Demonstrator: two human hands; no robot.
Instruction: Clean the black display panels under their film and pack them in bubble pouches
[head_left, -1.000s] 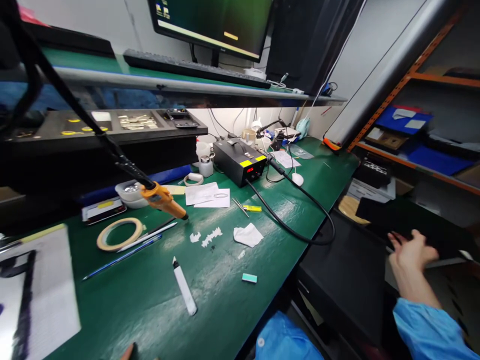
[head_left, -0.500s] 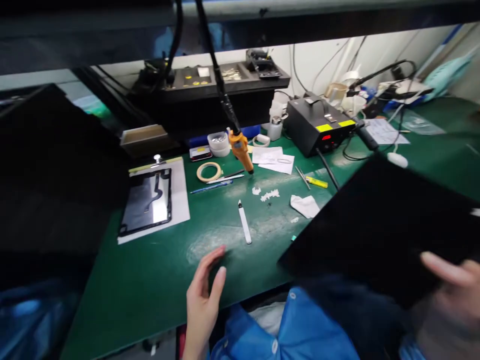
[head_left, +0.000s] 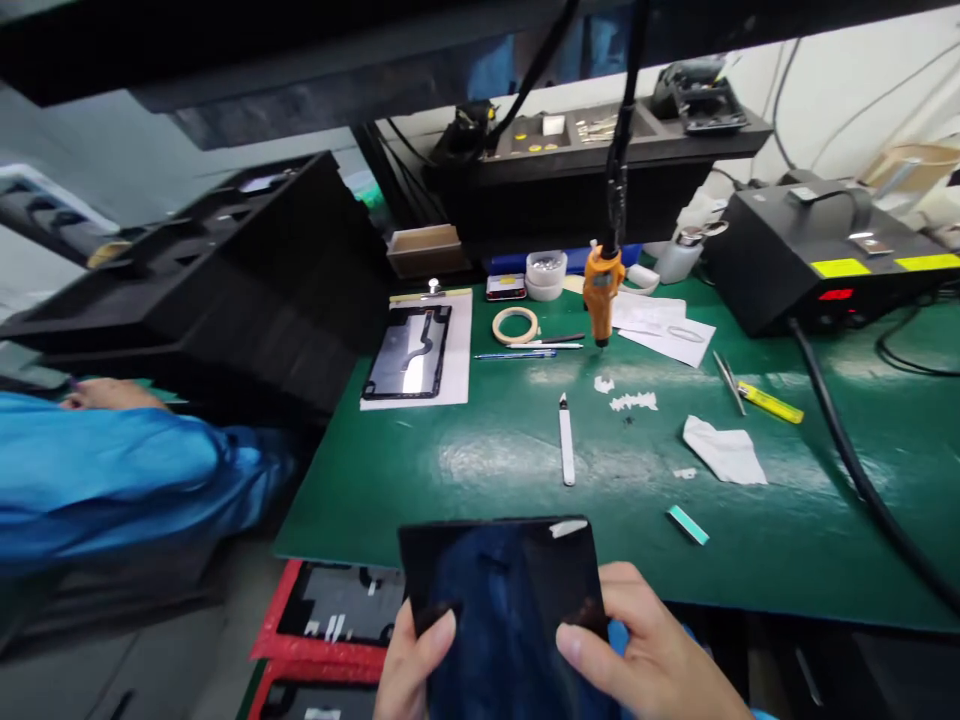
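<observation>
A dark, glossy tablet-like panel [head_left: 517, 610] is held between both hands at the bottom centre, over the table's front edge. My left hand [head_left: 412, 660] grips its left side, with the thumb on the face. On the opposite side my right hand [head_left: 645, 640] is closed the same way, thumb on the face and fingers behind. A white strip [head_left: 568, 527] lies at the panel's top right corner. Just beyond it, a white pen-like tool [head_left: 566, 440] rests on the green table [head_left: 487, 470]. Farther left, another tablet part [head_left: 409, 352] with a flex cable lies on a white clipboard [head_left: 457, 375].
An orange electric screwdriver [head_left: 601, 290] hangs over the table. Behind stand tape [head_left: 515, 325] and a black soldering-type station [head_left: 832, 255]; its cable crosses the right side. Red-edged trays [head_left: 322, 645] sit below the front edge. A co-worker's blue sleeve [head_left: 135, 470] is at left.
The dark panel has come from the right to the bottom centre. My left hand, open and empty before, now grips it too. The view has turned leftward.
</observation>
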